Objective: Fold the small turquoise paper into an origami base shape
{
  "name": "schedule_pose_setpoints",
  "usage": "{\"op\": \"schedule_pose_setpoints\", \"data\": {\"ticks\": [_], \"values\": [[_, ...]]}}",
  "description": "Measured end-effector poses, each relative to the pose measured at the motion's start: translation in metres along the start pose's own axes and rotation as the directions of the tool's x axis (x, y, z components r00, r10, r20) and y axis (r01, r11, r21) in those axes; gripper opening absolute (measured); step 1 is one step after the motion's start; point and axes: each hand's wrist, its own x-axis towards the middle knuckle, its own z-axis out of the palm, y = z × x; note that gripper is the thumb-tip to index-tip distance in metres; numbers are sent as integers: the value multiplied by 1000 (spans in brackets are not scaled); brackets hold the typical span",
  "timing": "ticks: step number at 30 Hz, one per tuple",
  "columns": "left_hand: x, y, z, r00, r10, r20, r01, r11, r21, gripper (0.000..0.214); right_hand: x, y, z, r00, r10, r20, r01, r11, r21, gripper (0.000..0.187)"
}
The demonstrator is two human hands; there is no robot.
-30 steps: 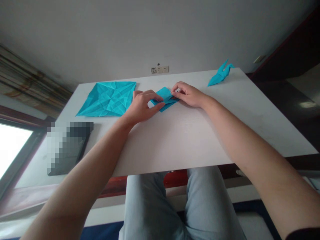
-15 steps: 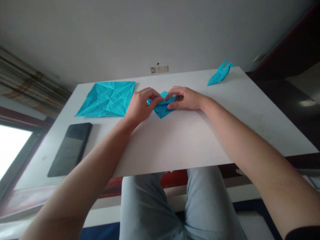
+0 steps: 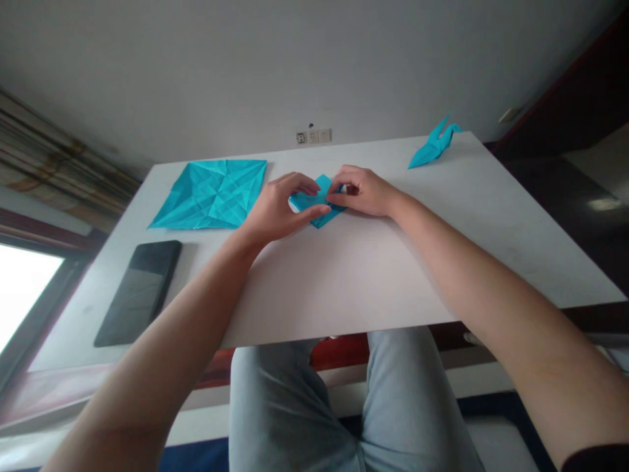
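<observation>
A small, partly folded piece of blue paper (image 3: 318, 202) lies on the white table (image 3: 373, 262) between my two hands. My left hand (image 3: 278, 213) pinches its left side, thumb below and fingers on top. My right hand (image 3: 361, 191) has its fingers curled and pressed on the paper's right edge. Most of the paper is hidden under the fingers.
A large creased blue sheet (image 3: 211, 194) lies flat at the back left. A folded blue paper crane (image 3: 432, 147) stands at the back right corner. A black phone (image 3: 140, 290) rests near the left edge. A wall socket (image 3: 313, 136) is behind the table.
Both hands have kept working the small blue paper; its lower point has flattened and my left thumb has slid back under it. The head has barely moved.
</observation>
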Motion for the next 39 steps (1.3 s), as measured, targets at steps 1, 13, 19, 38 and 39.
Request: {"op": "schedule_pose_setpoints", "data": {"ticks": [1,13,19,38,39], "values": [[-1,0,-1,1000,-3,23,2,1000,14,44,0,1,0,1000,6,-17,-6,1000,1,33],[-2,-4,1,995,-59,86,55,998,42,36,3,3,2,993,69,-91,-62,995,83,38],[-2,-6,0,993,-94,78,91,995,43,28,0,2,1,987,147,-56,-139,981,138,45],[0,1,4,997,-67,-26,68,995,70,22,2,7,2,995,75,-63,-71,995,65,53],[0,2,4,998,-64,-26,66,996,65,22,2,7,2,996,62,-67,-59,997,45,50]]}}
